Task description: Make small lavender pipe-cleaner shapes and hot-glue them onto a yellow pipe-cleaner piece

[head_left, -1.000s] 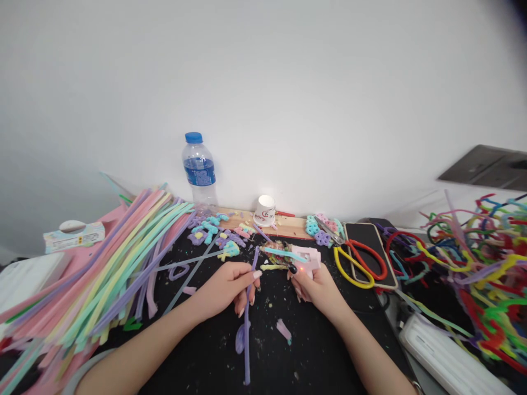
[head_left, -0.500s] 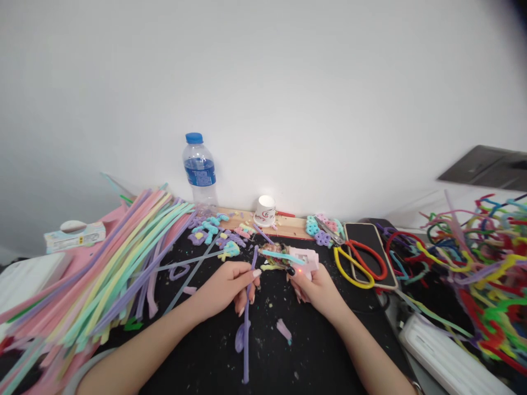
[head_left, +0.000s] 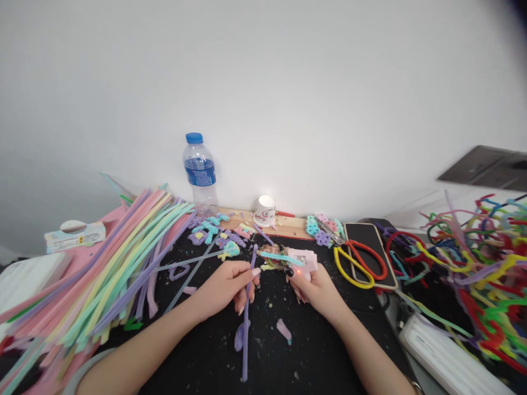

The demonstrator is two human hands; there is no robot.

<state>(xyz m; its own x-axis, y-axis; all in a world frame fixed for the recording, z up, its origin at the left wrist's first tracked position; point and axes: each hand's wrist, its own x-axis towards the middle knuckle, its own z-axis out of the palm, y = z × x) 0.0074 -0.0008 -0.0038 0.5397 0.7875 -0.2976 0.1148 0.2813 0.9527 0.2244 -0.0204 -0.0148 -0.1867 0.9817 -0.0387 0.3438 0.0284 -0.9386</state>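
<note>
Purple in the head view, a fuzzy stem [head_left: 245,356] is pinched in the left hand [head_left: 235,285], its tip poking beyond; the right hand [head_left: 312,289] grips a pink glue gun [head_left: 310,263] — probably best to steady that tip, keeping the left hand off the gun's front.

The purple pipe cleaner [head_left: 246,317] looks fuzzy and matt, the glue gun [head_left: 310,261] smooth plastic.

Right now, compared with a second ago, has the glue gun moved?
Yes, slightly: the glue gun has shifted left, widening its gap from the scissors, which look unmoved.
</note>
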